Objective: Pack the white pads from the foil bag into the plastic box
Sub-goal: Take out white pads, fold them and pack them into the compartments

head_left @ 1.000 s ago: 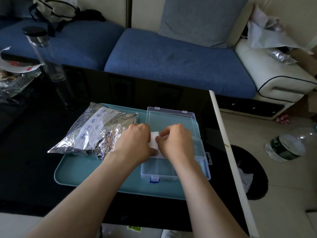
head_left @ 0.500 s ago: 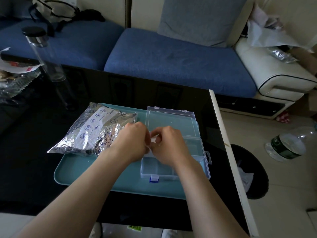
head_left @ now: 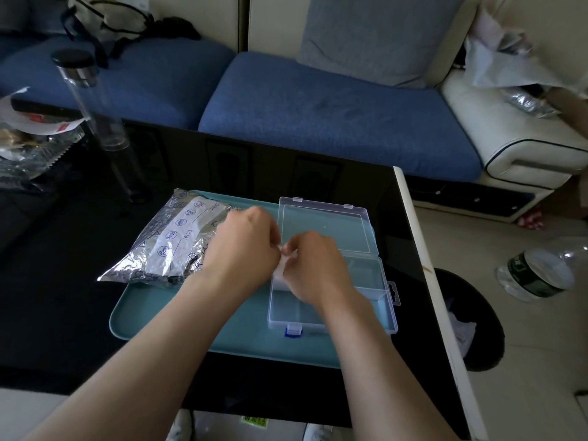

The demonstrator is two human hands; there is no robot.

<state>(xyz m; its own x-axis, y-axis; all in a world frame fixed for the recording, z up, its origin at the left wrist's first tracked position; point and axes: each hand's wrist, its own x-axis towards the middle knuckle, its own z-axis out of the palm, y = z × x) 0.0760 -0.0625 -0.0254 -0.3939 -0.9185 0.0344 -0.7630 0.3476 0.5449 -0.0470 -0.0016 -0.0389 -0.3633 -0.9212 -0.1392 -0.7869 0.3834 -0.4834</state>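
A clear plastic box (head_left: 375,283) lies open on a teal tray (head_left: 165,310), its lid (head_left: 324,227) folded back flat. Left of it on the tray lies a crinkled silver foil bag (head_left: 171,243) with blue print. My left hand (head_left: 243,246) and my right hand (head_left: 313,265) meet above the box's left back corner. Between their fingertips they pinch a small white pad (head_left: 280,268), which is mostly hidden by the fingers. What lies in the box under my hands is hidden.
The tray sits on a black glossy table (head_left: 47,281) whose right edge (head_left: 423,265) is white. A tall clear bottle (head_left: 92,100) and wrappers (head_left: 28,135) stand at the far left. A blue sofa lies behind; a dark bin (head_left: 471,316) and a plastic bottle (head_left: 541,272) are on the floor, right.
Both hands have lifted and drawn slightly back and left over the box. The pad, earlier broad and visible between them, now shows only as a small strip at the fingertips.
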